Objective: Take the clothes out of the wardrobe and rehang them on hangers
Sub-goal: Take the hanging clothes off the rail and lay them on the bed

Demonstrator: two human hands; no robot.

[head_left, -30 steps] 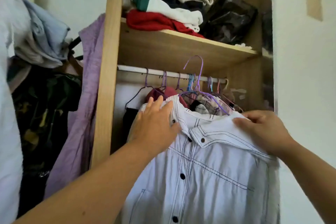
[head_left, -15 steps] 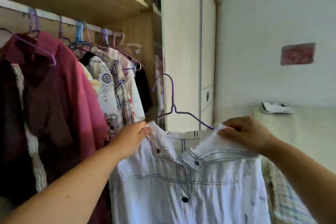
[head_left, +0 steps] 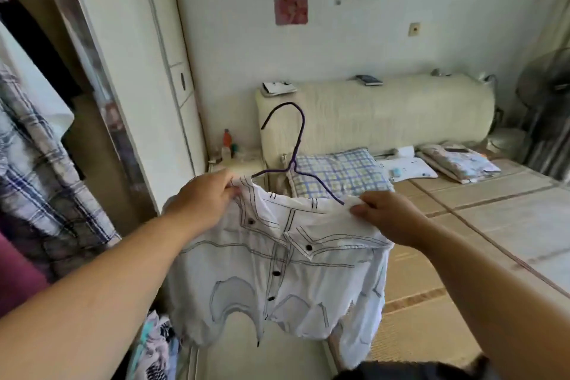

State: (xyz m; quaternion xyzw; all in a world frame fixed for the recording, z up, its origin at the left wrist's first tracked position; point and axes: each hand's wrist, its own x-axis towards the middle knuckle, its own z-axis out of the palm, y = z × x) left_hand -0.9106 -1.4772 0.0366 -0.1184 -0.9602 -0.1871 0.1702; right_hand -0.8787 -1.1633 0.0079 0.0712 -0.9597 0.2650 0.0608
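White shirt [head_left: 277,271], dark stitching and dark buttons: one, held up in the air before you, between the wardrobe [head_left: 123,77] and the bed [head_left: 481,225].
Purple wire hanger [head_left: 296,148]: one, arms inside the shirt's neck, hook standing clear above the collar.
Your hands: two. Your left hand [head_left: 202,202] pinches the shoulder on your left at the collar edge. Your right hand [head_left: 390,219] pinches the other shoulder, thumb on top of the cloth.
Wardrobe, at your left, open: one plaid shirt [head_left: 40,163] hanging inside, one maroon garment [head_left: 15,274] beside it.
Bed: one blue-checked pillow [head_left: 342,173], one white pillow [head_left: 410,171], one folded printed cloth [head_left: 462,162], all lying by the cream headboard [head_left: 401,114].
Bedside stand [head_left: 243,163]: one orange bottle [head_left: 226,136].
Wall: two pictures [head_left: 291,8].
Far right: one fan [head_left: 549,95].
The shirt hangs in front of the bed's near corner.
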